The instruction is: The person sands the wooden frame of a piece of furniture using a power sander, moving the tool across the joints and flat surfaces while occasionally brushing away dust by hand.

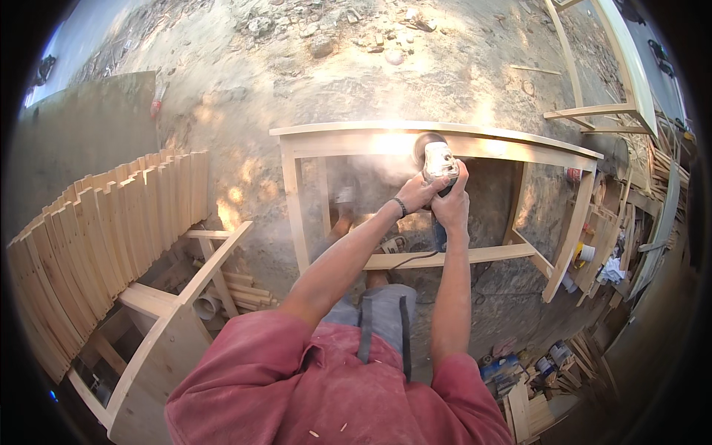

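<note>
Dusty dirt ground [334,89] out past your hands, slats [111,237] lined up well to their left. Your left hand [421,194] and right hand [452,204] are both curled round the silvery grinder [439,158], disc at the pale wooden frame [334,143] just ahead.

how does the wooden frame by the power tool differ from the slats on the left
The wooden frame is an open structure of long rails and legs; the slats are many pieces packed side by side. The frame's top edge runs unbroken; the slats' ends make a jagged line. The left hand and right hand hold the power tool at the frame; no hand touches the slats. Both are pale wood.
</note>
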{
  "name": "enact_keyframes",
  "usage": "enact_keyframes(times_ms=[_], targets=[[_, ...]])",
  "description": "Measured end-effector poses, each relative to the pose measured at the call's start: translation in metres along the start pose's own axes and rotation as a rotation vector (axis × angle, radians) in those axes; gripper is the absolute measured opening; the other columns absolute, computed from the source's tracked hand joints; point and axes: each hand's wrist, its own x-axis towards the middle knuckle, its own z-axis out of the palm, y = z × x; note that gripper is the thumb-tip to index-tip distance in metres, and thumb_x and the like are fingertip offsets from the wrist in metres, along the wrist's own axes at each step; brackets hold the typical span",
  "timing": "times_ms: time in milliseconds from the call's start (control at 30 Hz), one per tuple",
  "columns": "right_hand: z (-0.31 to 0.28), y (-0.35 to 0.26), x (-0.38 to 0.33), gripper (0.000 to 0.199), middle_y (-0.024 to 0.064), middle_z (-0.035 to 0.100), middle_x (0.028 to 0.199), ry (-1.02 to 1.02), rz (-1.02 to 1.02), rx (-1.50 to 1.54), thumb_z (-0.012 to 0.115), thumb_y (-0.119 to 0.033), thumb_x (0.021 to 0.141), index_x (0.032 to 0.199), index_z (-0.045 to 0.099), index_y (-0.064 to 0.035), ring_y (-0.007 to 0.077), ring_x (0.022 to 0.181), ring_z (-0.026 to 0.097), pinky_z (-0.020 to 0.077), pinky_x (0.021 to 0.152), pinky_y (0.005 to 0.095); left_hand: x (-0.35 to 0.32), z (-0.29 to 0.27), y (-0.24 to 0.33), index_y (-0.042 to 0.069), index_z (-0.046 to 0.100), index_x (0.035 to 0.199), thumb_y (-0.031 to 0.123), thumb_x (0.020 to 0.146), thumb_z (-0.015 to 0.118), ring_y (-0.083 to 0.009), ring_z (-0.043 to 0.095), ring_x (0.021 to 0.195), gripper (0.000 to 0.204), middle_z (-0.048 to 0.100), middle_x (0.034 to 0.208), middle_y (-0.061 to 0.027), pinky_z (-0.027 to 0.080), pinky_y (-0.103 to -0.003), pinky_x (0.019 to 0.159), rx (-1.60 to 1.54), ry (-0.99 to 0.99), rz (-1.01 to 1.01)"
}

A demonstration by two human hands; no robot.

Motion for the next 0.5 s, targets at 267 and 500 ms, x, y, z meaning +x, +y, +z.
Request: enact_keyframes(times_ms=[267, 500], targets=[[-0.007, 0.005, -0.012, 0.083, 0.0308, 0.07, 0.109, 0.093, 0.159, 0.068, 0.075, -0.032, 0.085, 0.15, 0.025, -0.0159, 0.0534, 0.1, 0.067, 0.0542, 0.082, 0.0592, 0.004, 0.016, 0.02, 0.004, 0.044, 0.149, 0.056, 0.097, 0.064, -0.0209, 0.064, 0.118, 0.076, 0.062, 0.136, -0.014, 0.057, -0.037, 0.095, 0.2, -0.023, -0.07], [0.06, -0.059, -0.028, 0.08, 0.0325, 0.069, 0.103, -0.102, 0.021, 0.027, 0.069, -0.044, 0.089, 0.15, 0.027, -0.0133, 0.0552, 0.092, 0.067, 0.0543, 0.078, 0.0614, -0.067, -0.068, -0.033, -0.003, 0.053, 0.14, 0.054, 0.099, 0.063, -0.017, 0.061, 0.116, 0.071, 0.065, 0.13, -0.0112, 0.05, -0.032, 0.1, -0.019, 0.22, 0.12]])
